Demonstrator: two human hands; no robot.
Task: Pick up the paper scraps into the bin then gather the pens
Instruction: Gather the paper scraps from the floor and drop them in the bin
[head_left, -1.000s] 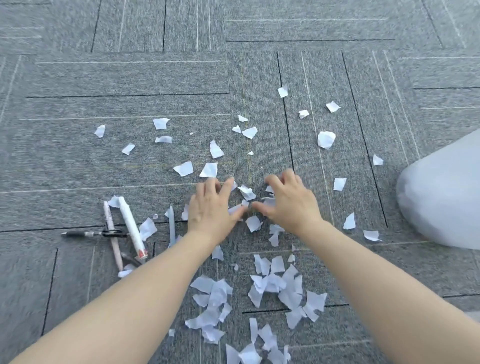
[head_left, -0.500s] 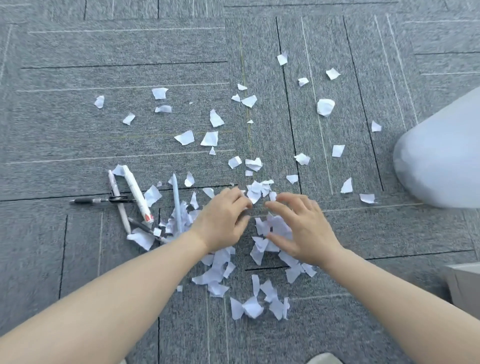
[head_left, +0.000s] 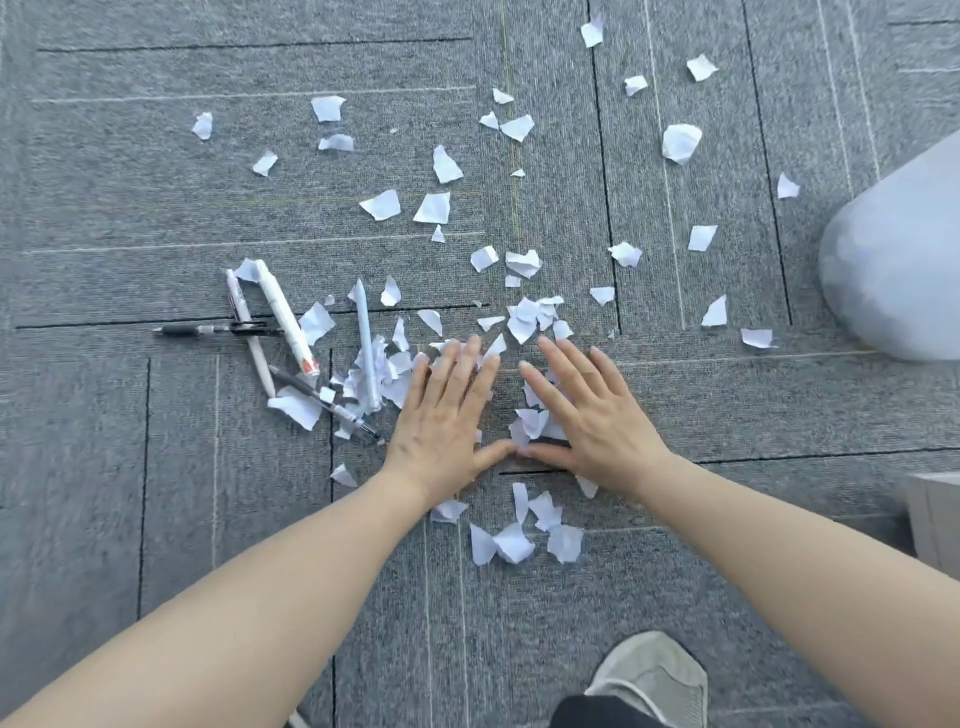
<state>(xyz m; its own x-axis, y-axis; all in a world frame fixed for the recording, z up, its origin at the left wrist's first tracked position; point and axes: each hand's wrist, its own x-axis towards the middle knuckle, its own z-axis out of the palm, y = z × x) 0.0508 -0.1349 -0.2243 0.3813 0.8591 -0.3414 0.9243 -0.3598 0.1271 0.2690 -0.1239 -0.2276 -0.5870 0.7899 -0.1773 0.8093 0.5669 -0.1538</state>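
Dozens of white paper scraps (head_left: 432, 208) lie scattered across the grey carpet (head_left: 130, 182), thickest at its middle. Both palms press flat on that heap: left hand (head_left: 447, 410) and right hand (head_left: 587, 410), fingers straight and spread, thumbs meeting, gripping nothing. Several pens (head_left: 283, 317) lie crossed just left. A pale bin (head_left: 898, 260) sits at the right edge.

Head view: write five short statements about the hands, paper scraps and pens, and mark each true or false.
1. Both hands, left hand and right hand, lie flat with fingers straight. True.
2. The white torn paper scraps are all in one pile. False: many lie scattered over the grey carpet floor.
3. The pens lie left of the left hand. True.
4. The right hand holds a pen. False: it presses on scraps.
5. A grey shoe shows at the bottom edge. True.
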